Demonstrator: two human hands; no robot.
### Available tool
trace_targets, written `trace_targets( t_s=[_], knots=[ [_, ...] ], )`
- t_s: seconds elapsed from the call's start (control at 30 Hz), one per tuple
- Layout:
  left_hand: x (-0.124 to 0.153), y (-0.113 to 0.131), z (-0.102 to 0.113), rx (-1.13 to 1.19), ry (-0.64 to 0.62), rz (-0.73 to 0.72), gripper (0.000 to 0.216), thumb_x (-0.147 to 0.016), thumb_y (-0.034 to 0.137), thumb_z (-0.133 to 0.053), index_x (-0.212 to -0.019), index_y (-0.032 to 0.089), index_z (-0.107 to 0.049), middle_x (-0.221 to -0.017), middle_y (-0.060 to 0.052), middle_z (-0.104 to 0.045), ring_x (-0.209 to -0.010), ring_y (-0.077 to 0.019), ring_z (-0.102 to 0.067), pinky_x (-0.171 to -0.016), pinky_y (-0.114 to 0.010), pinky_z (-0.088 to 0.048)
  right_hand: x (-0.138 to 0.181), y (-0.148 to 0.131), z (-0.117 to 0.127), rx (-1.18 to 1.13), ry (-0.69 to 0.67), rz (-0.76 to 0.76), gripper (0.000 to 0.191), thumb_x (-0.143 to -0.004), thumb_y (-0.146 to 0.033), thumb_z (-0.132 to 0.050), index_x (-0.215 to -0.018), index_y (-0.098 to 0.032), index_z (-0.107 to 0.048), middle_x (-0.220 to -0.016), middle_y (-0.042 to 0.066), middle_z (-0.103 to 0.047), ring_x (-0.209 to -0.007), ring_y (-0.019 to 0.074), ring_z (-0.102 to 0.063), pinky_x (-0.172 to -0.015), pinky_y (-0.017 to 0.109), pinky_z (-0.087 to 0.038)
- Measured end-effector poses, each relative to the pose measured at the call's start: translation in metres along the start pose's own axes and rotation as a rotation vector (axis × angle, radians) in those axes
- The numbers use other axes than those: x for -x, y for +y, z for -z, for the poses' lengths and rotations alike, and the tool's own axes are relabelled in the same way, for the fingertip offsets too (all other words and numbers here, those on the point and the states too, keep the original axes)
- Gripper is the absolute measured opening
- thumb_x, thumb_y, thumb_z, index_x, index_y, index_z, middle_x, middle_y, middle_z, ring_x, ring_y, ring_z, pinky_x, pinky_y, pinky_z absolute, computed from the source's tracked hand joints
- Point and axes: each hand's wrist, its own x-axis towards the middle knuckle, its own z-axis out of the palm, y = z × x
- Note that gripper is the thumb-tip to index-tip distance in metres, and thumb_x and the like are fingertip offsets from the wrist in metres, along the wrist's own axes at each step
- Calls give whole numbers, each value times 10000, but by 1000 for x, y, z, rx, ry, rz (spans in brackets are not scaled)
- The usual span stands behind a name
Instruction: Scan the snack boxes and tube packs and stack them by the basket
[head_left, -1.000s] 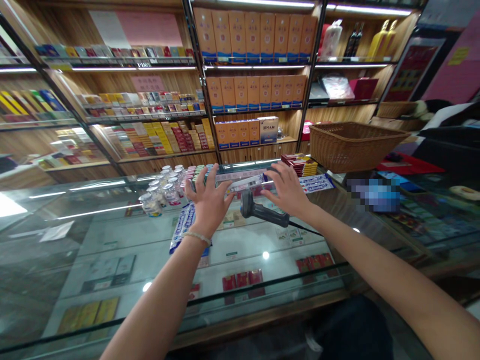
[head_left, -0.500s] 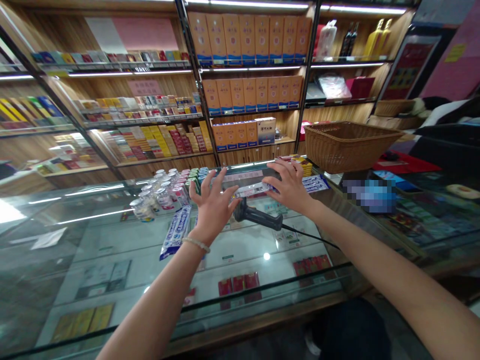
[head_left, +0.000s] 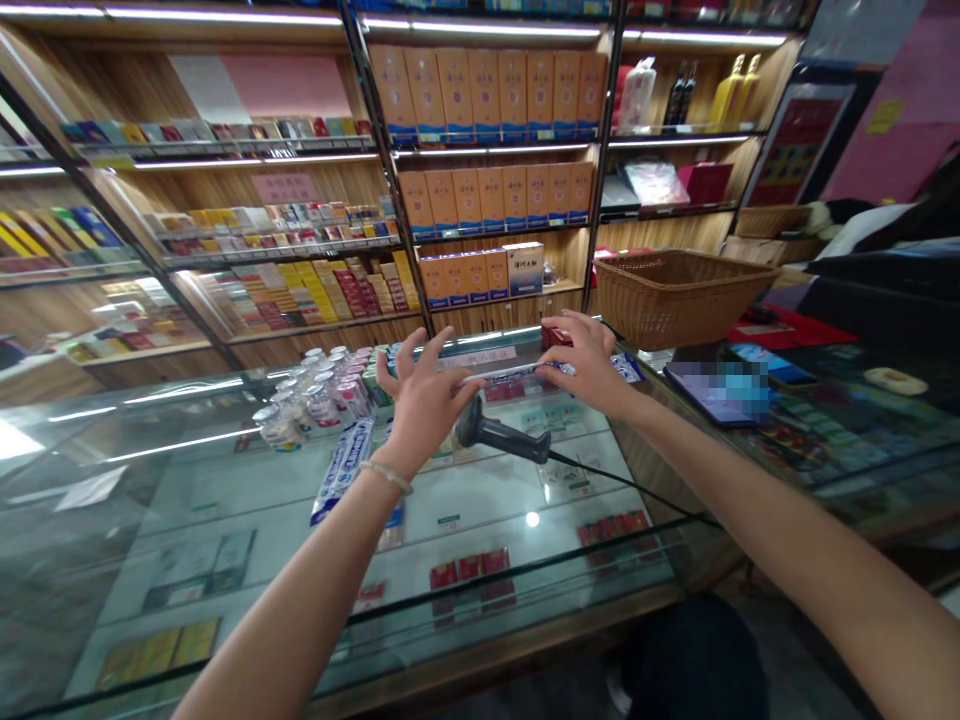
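Above the glass counter (head_left: 480, 540), a slim blue-and-white packet (head_left: 504, 375) stretches between my hands, seen nearly edge-on. My left hand (head_left: 426, 405), wearing a beaded bracelet, pinches its left end between thumb and a finger, the other fingers raised. At the right end, the thumb and fingers of my right hand (head_left: 585, 362) close on it. Just below the packet lies a black handheld barcode scanner (head_left: 502, 435), its cable running right. Similar blue-and-white packets (head_left: 343, 470) lie on the glass left of my left wrist; another (head_left: 627, 368) shows beyond my right hand.
Several small clear-lidded bottles (head_left: 307, 395) stand in rows at left. A wicker basket (head_left: 682, 300) sits at the back right, with a phone (head_left: 705, 390) in front of it. Boxed goods (head_left: 480, 95) fill the wall shelves. Goods show under the glass.
The packet has tilted from showing its pale labelled face to nearly edge-on. My left thumb now meets its end. The view has shifted slightly.
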Motion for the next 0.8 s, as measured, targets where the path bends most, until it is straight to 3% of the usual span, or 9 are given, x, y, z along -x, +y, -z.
trace_targets(
  t_s=[0.23, 0.47, 0.6, 0.8],
  knots=[
    [-10, 12, -11, 90, 13, 89, 253, -926, 490, -704, -841, 289, -832, -1581, -43, -577, -1538, -397, -340, -1282, -668, -216, 6, 18, 11, 3, -67, -18, 335, -1025, -493, -540, -993, -315, -823, -1632, 17, -486, -1527, 341, -286, -1193, 591, -227],
    [-19, 33, -26, 143, -31, 120, 267, -944, 480, -689, -819, 302, -843, -1539, -39, -619, -1527, -406, -365, -1266, -725, -178, 17, 33, 21, 60, -10, -54, 320, -1011, -512, -565, -1090, -310, -801, -1611, 46, -504, -1534, 339, -289, -1213, 574, -225],
    [-27, 48, -33, 159, -43, 120, 222, -928, 469, -724, -824, 321, -853, -1555, -26, -606, -1531, -419, -361, -1266, -754, -133, 25, 41, 29, 154, 27, -14, 410, -953, -548, -646, -1280, -311, -717, -1642, 79, -449, -1554, 356, -257, -1241, 600, -164],
    [-37, 68, -49, 224, -73, 85, 229, -927, 472, -728, -813, 316, -852, -1547, -41, -613, -1529, -414, -358, -1256, -749, -143, 38, 58, 35, 274, 57, 70, 335, -967, -513, -633, -1227, -319, -720, -1668, 69, -411, -1579, 352, -227, -1267, 619, -60]
  ],
)
